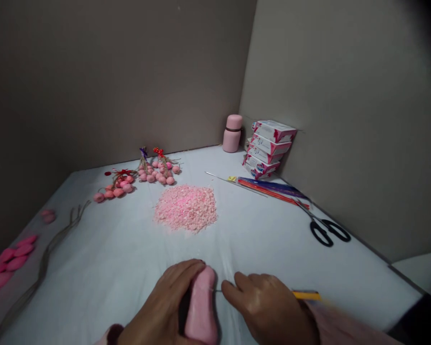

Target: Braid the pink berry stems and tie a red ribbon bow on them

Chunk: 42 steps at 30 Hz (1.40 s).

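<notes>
Pink soap bar (201, 306) lies clasped in the curled left hand (161, 302) at the near edge of the white cloth (93, 249); the closed right hand (266, 306) holds a yellow-handled needle tool (305, 295) against it; a heap of pink shavings (185, 208) and twine-tied pink balls (151, 172) lie ahead, apparently done work.

Sleeves pale pink on both arms. Left sleeve (101, 340) ends in a thick, darker rose cuff (113, 333) at the wrist, only partly in frame. Right sleeve (348, 328) looks loose, blurred toward the frame edge; cuff detail too blurred to tell. Left hand (158, 306) and right hand (269, 306) bare.
</notes>
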Each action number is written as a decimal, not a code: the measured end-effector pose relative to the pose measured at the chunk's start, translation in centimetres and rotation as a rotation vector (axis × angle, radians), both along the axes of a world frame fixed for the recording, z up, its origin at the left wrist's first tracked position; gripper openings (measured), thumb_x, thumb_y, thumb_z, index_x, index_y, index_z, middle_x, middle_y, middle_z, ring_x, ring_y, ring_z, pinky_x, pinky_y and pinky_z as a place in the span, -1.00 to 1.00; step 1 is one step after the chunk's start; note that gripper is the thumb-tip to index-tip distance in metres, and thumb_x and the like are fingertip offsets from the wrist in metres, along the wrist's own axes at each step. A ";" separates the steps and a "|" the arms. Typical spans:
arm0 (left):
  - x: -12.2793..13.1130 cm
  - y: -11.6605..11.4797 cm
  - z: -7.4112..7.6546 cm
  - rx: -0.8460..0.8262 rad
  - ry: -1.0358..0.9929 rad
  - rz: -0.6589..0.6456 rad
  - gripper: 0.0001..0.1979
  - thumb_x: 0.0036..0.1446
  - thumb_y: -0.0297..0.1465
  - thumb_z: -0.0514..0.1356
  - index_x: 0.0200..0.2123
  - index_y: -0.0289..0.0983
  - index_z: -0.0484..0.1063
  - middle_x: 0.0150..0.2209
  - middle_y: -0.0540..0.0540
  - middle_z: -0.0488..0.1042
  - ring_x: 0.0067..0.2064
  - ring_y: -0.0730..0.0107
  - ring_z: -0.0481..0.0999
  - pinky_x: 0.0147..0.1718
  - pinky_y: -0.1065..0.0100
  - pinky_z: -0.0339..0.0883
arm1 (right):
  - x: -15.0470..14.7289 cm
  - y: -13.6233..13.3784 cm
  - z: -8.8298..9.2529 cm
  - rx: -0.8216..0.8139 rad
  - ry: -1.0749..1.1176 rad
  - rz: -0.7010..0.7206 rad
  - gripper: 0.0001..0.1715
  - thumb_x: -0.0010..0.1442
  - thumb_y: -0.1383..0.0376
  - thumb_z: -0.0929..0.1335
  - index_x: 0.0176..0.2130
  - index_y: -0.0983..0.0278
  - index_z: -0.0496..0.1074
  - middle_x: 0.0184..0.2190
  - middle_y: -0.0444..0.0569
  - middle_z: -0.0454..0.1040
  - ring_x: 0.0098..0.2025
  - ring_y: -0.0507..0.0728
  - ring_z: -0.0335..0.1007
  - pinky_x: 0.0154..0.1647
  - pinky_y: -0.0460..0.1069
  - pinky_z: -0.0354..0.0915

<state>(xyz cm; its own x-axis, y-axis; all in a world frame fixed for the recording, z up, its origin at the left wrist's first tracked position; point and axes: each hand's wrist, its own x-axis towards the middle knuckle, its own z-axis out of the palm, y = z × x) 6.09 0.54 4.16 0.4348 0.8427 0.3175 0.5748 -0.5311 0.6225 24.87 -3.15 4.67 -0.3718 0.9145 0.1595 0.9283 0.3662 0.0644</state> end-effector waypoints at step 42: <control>0.1 -0.3 0.8 -0.028 -0.004 0.090 -0.69 0.02 -0.35 0.14 -0.11 -0.05 0.26 -0.21 -0.05 0.46 -0.19 0.16 0.47 -0.29 0.13 0.43 | -1.6 -0.7 1.0 0.027 -0.010 0.153 -0.80 0.00 0.45 0.23 -0.44 0.16 0.10 -0.65 -0.28 0.32 -0.72 0.06 0.21 -0.65 0.02 -0.25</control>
<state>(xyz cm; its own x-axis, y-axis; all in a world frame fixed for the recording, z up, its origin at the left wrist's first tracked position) 6.17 0.28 4.98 0.3552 0.8871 0.2948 0.6170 -0.4594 0.6389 23.32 -3.86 5.65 -0.5079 0.8426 0.1790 0.8613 0.5010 0.0851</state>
